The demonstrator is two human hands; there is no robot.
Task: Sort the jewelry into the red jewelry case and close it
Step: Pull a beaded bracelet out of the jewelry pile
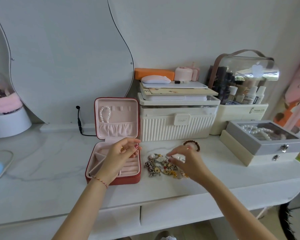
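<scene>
Two hands work: left (123, 151) loosely curled over the red case (100, 177), right (184, 158) pinching jewelry (159, 168); labels unreadable.

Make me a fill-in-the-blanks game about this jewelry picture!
1. The red jewelry case has its lid ____.
2. A ____ bracelet hangs inside the lid.
3. The jewelry pile lies to the ____ of the case.
4. The right hand reaches over the ____.

Missing words: open; pearl; right; pile
</scene>
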